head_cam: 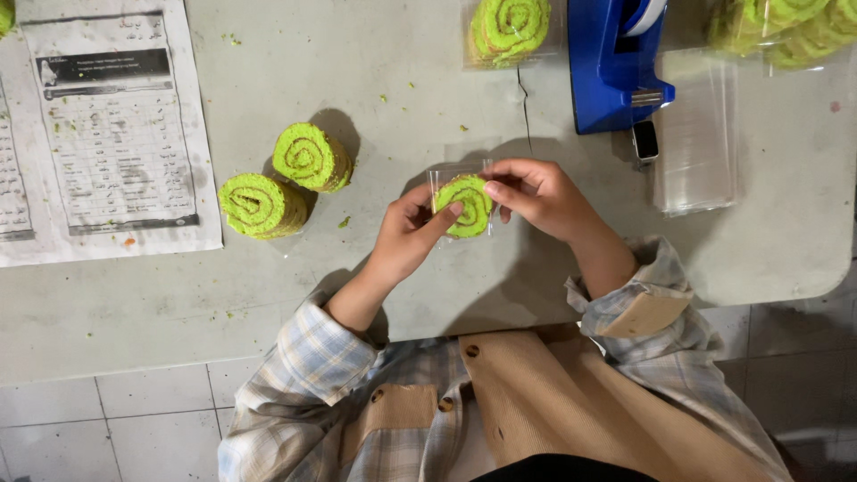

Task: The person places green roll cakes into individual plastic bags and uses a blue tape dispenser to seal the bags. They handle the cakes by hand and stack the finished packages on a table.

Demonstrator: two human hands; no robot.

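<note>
Both hands meet over the grey table (553,268), in front of the blue tape dispenser (614,67). The left hand (406,236) pinches a green swirl cake slice (466,203) between thumb and fingers; the slice sits inside a small clear bag (444,178). The right hand (540,196) grips the bag's other edge, fingers curled and pressed on the plastic. To the left of the dispenser, well apart from it, two bare cake rolls (286,183) rest on the table, touching each other, with a printed paper sheet (107,134) beyond them. Just left of the dispenser lies a bagged slice (509,31). To its right lies a stack of clear bags (696,134).
</note>
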